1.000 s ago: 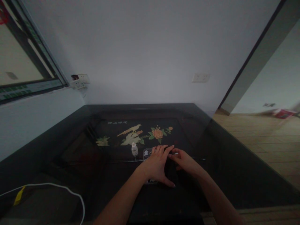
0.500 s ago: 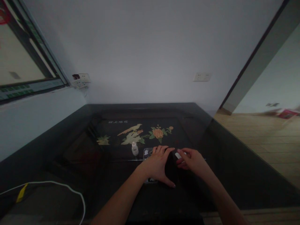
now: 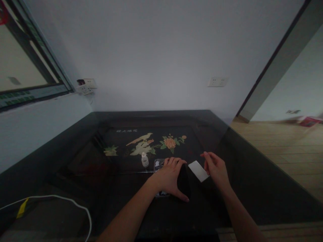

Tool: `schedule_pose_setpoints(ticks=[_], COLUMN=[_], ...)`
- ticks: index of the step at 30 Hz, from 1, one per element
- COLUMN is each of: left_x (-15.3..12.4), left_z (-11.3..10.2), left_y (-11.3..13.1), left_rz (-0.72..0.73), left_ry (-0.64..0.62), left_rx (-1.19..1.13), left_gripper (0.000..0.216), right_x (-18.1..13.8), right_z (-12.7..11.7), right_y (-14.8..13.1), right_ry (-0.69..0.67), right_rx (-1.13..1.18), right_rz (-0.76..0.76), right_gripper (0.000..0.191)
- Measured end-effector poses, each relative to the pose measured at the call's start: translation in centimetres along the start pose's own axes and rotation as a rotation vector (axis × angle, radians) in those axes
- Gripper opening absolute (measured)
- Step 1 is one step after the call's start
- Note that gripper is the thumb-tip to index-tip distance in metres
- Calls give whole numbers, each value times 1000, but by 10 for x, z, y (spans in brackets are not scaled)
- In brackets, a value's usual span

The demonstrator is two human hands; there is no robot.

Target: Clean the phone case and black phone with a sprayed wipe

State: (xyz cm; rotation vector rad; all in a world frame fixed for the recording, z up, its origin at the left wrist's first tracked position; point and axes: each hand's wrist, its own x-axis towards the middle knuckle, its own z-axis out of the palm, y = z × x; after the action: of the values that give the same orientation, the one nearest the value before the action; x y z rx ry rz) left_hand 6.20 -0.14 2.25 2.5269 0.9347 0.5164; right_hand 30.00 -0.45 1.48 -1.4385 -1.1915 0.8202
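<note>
My left hand (image 3: 169, 178) lies with fingers spread across a clear phone case (image 3: 158, 164) with a dark-and-white pattern, which it mostly covers. A dark surface shows between its thumb and forefinger, too dim to make out. Just to the right, a small white card (image 3: 198, 170) rests flat on the black table (image 3: 121, 208). Above that card's right edge hovers my right hand (image 3: 215, 168), thumb and forefinger pinched together; what they hold, if anything, is too small to tell.
A small clear bottle with a white cap (image 3: 144, 159) stands upright left of the phone case. Toward the lower left runs a white cable (image 3: 65, 197) with a yellow tag (image 3: 22, 208). The wall (image 3: 151, 60) rises behind the table, with a socket (image 3: 218, 82) on it.
The white card was in my right fingers, mostly hidden; now it lies on the table. My right hand has moved up and to the right. My left hand has barely moved.
</note>
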Motion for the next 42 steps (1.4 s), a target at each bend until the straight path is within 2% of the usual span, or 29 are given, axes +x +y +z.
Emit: schedule_pose_setpoints(ticks=[12, 17, 20, 23, 28, 31, 34, 37, 42], left_x=[-1, -3, -4, -6, -12, -14, -14, -17, -29], left_z=[4, 4, 0, -8, -19, -20, -20, -24, -46], left_y=[-4, -6, -4, 1, 6, 2, -1, -3, -8], left_rz=[-16, -30, -25, -26, -26, -45, -50, -37, 5], left_ry=[-14, -35, -7, 76, 247, 324, 395, 454, 661], left_rx=[2, -5, -39, -80, -140, -120, -110, -118, -59], left_gripper=[122, 131, 134, 118, 52, 25, 12, 11, 10], right_x=[2, 5, 5, 3, 0, -1, -3, -6, -12], right_z=[2, -2, -4, -5, -1, 2, 4, 7, 15], right_y=[5, 16, 20, 23, 34, 39, 39, 36, 32], right_ry=[-25, -25, -20, 9, 8, -6, -32, -74, -110], right_rx=[-23, -210, -320, -457, -641, -682, -711, -739, -759], right_rz=[12, -44, -84, -110, -152, -217, -228, -202, -183], right_gripper=[52, 51, 50, 43, 30, 28, 29, 29, 27])
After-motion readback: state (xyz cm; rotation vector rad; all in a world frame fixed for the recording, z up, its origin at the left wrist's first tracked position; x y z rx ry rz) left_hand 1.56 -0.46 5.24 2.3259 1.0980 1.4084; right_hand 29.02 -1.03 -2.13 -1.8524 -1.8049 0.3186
